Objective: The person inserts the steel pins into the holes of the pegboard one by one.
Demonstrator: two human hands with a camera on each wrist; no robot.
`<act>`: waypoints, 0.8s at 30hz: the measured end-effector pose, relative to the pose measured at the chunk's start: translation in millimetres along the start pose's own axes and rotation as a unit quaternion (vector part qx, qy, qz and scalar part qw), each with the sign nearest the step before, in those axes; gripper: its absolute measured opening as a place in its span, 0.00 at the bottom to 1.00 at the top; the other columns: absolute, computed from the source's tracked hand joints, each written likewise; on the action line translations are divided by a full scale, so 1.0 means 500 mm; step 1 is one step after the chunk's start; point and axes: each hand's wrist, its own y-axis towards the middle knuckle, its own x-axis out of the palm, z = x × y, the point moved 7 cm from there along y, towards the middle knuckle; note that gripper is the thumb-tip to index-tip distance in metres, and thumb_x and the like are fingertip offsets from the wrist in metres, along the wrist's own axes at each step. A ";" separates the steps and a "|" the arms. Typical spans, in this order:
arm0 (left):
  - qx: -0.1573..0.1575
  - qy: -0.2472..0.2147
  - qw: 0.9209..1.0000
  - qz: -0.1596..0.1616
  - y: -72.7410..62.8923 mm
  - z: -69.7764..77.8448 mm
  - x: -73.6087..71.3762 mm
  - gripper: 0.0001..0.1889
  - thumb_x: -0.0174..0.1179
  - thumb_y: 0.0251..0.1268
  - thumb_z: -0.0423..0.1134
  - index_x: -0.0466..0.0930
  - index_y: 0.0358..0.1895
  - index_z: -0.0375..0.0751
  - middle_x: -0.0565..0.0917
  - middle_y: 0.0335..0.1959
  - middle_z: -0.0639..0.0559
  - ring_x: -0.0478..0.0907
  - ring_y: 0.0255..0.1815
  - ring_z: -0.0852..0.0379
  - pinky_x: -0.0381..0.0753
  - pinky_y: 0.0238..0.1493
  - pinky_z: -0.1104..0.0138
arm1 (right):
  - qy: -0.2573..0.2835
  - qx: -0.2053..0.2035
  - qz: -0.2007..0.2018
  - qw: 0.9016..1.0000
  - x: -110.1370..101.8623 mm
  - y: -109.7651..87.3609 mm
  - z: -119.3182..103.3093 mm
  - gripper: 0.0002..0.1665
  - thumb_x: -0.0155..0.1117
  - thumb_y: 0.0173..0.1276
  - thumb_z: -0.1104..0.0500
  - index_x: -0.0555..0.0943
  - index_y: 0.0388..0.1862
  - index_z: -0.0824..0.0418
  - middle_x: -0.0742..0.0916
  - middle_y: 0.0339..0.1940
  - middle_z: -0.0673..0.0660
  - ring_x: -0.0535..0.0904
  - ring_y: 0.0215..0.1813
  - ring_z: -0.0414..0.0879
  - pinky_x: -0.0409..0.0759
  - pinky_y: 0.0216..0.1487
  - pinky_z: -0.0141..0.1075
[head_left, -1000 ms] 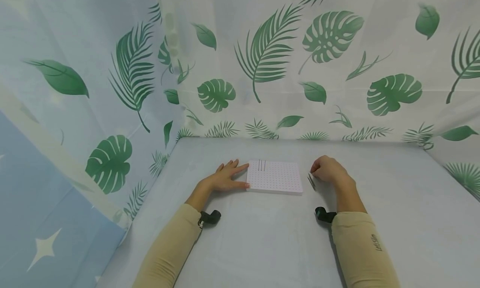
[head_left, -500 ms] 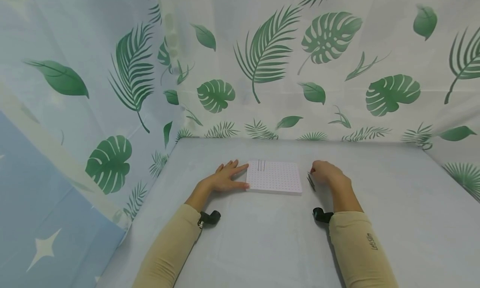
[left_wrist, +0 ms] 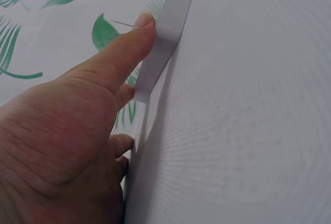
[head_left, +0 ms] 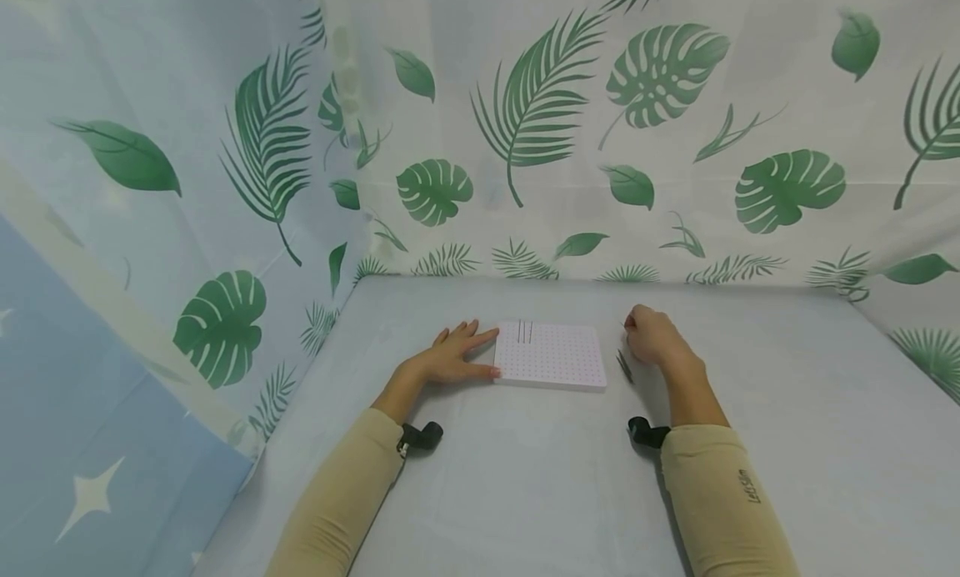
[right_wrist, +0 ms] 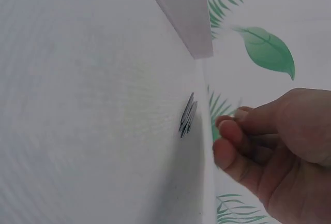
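A white pegboard point(head_left: 555, 364) dotted with small holes lies on the table, with 3 thin dark pins point(head_left: 525, 332) standing in its far left part. My left hand point(head_left: 448, 357) rests at the board's left side, thumb and forefinger spread and touching its edge; the left wrist view shows the thumb against the board's side point(left_wrist: 150, 71). Right of the board, my right hand point(head_left: 654, 335) is raised above the table with thumb and fingertips pinched together on a thin pin, mostly hidden by them. Below the hand lies a small bundle of dark metal pins point(right_wrist: 187, 116).
A pale cloth covers the table point(head_left: 525, 477). Leaf-patterned curtains point(head_left: 540, 143) hang behind and on the left. Black wrist cameras point(head_left: 423, 435) sit at both cuffs.
The right hand first shifts slightly left and down over the loose pins, then rises a little away from them with a thin pin. The left hand and board stay still.
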 end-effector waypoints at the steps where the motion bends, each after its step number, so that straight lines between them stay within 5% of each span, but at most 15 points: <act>1: 0.001 0.000 1.000 0.000 0.000 0.001 0.000 0.46 0.59 0.67 0.70 0.53 0.85 0.63 0.43 0.87 0.42 0.34 0.89 0.43 0.29 0.85 0.45 | 0.010 0.000 0.013 1.000 -0.003 0.001 0.000 0.15 0.46 0.81 0.64 0.74 0.56 0.74 0.84 0.45 0.69 0.79 0.40 0.56 0.79 0.37 0.43; 7: 0.000 0.002 1.000 -0.002 -0.004 0.005 -0.003 0.46 0.59 0.68 0.70 0.52 0.85 0.62 0.44 0.87 0.41 0.35 0.89 0.42 0.30 0.85 0.45 | 0.045 -0.018 0.073 0.996 -0.018 0.004 -0.014 0.15 0.50 0.82 0.64 0.78 0.58 0.72 0.88 0.45 0.68 0.83 0.39 0.54 0.80 0.35 0.39; 16: -0.001 0.001 1.000 0.001 -0.004 0.005 -0.002 0.46 0.59 0.67 0.70 0.53 0.85 0.63 0.44 0.87 0.41 0.34 0.89 0.42 0.29 0.85 0.45 | 0.043 -0.050 0.162 0.984 -0.029 0.002 -0.050 0.06 0.58 0.79 0.63 0.80 0.44 0.65 0.90 0.40 0.64 0.83 0.38 0.56 0.75 0.34 0.41; 24: 0.003 -0.004 1.000 -0.002 -0.002 0.003 -0.002 0.46 0.60 0.67 0.70 0.53 0.85 0.63 0.44 0.87 0.41 0.34 0.89 0.43 0.29 0.85 0.45 | 0.113 -0.097 0.189 0.971 -0.021 0.005 -0.095 0.04 0.61 0.77 0.64 0.80 0.45 0.65 0.90 0.41 0.64 0.88 0.40 0.57 0.81 0.36 0.41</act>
